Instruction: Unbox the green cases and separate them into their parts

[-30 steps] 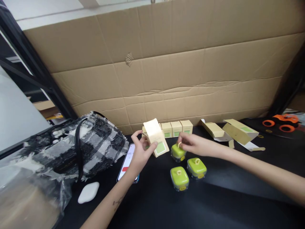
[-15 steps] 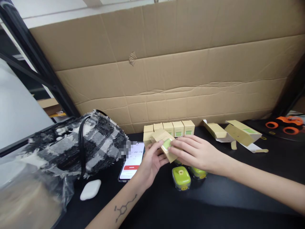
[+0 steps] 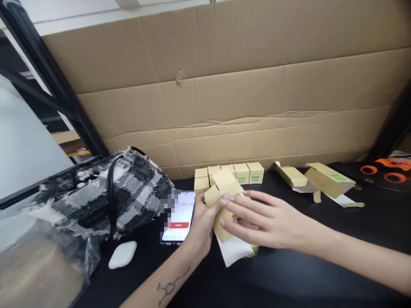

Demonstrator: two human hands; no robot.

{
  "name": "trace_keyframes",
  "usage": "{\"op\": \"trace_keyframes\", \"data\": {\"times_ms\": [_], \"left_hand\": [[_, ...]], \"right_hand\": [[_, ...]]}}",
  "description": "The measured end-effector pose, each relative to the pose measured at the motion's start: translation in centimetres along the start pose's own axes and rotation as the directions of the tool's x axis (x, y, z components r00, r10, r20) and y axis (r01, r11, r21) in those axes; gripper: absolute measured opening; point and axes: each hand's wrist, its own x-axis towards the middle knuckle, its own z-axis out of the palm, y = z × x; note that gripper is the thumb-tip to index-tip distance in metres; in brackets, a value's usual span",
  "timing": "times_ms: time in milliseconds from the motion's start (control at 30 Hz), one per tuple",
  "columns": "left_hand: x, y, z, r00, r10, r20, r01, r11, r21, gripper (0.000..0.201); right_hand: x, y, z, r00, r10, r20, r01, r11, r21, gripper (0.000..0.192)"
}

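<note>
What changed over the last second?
The right hand let go of a green-lidded container, now hidden, and moved left onto the carton, still in the left hand. The carton tilted and a white flap now shows. Small boxes and white case stayed put.

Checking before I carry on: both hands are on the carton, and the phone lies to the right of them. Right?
Not quite: the head view shows the phone to the left of them. The left hand and right hand are on the carton.
</note>
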Motion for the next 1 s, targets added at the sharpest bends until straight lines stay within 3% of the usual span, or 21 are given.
{"op": "trace_keyframes", "data": {"times_ms": [100, 200, 300, 367, 433, 500, 600, 700, 767, 867, 1000], "left_hand": [[-0.2, -0.3, 0.3, 0.996, 0.091, -0.005, -0.091, 0.996, 0.018, 0.055], [-0.3, -0.1, 0.5, 0.996, 0.08, 0.026, -0.08, 0.997, -0.003, 0.048], [-0.2, 0.3, 0.3, 0.997, 0.01, 0.08, -0.008, 1.0, -0.03, 0.032], [0.0, 0.5, 0.0, 0.993, 0.033, 0.116, -0.033, 0.999, -0.007, 0.031], [0.2, 0.5, -0.2, 0.99, 0.076, 0.118, -0.08, 0.996, 0.031, 0.031], [0.4, 0.3, -0.4, 0.99, 0.087, 0.109, -0.093, 0.994, 0.055, 0.03], [0.5, 0.1, -0.5, 0.99, 0.084, 0.117, -0.092, 0.993, 0.067, 0.026], [0.3, -0.1, -0.3, 0.984, 0.087, 0.157, -0.106, 0.988, 0.115, 0.02], [0.2, -0.2, -0.2, 0.979, 0.088, 0.182, -0.117, 0.98, 0.158, 0.017], [0.0, -0.2, -0.1, 0.981, 0.086, 0.175, -0.118, 0.976, 0.183, 0.015], [0.2, -0.4, -0.2, 0.981, 0.085, 0.173, -0.118, 0.973, 0.196, 0.016]], "right_hand": [[0.3, -0.9, 0.0, 0.999, -0.001, 0.05, 0.0, 1.0, 0.02, 0.03], [0.3, -0.9, -0.1, 0.996, 0.012, 0.093, -0.016, 0.999, 0.042, 0.032], [-0.7, 1.0, -1.0, 0.996, 0.019, 0.084, -0.021, 0.999, 0.024, 0.032], [-2.4, 3.3, -1.8, 0.99, 0.126, 0.061, -0.126, 0.992, -0.003, 0.031], [-5.0, 6.0, -2.3, 0.945, 0.325, 0.04, -0.325, 0.946, -0.027, 0.029], [-8.3, 8.6, -2.4, 0.853, 0.516, 0.076, -0.516, 0.856, -0.026, 0.026], [-13.6, 11.7, -1.4, 0.747, 0.648, 0.149, -0.637, 0.762, -0.118, 0.029], [-17.6, 13.2, 0.4, 0.69, 0.625, 0.365, -0.593, 0.777, -0.211, 0.041], [-19.2, 13.3, 1.2, 0.68, 0.584, 0.442, -0.564, 0.803, -0.194, 0.045], [-20.3, 13.0, 1.5, 0.685, 0.555, 0.472, -0.55, 0.819, -0.165, 0.048], [-19.7, 13.0, 0.1, 0.649, 0.629, 0.428, -0.606, 0.768, -0.209, 0.05]]}}
